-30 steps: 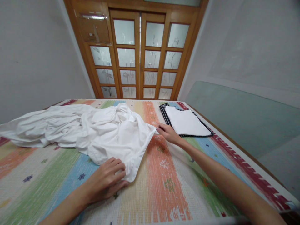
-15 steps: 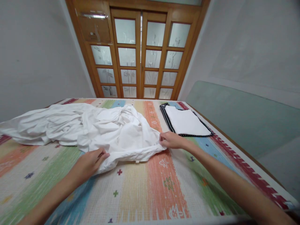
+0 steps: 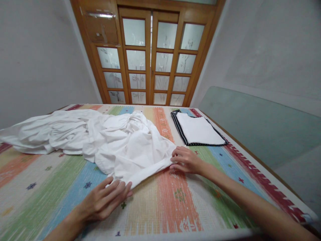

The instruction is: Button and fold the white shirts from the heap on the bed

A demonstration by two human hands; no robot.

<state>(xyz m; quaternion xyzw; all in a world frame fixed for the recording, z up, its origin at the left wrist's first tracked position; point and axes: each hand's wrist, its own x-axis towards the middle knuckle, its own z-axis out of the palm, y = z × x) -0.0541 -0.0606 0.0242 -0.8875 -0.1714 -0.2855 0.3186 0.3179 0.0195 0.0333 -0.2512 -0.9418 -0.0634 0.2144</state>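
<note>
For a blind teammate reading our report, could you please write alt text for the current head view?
A person's left hand and right hand touch the near edge of a rumpled white cloth on a striped cover. Flat black-and-white fabric lies farther right; wooden doors stand behind.

Eyes across the scene, and nothing legible comes up: not a word, brand or number to be read on the white cloth (image 3: 135, 140), the folded clothes (image 3: 200, 131), the patterned cover (image 3: 147, 214) or the doors (image 3: 153, 60).
</note>
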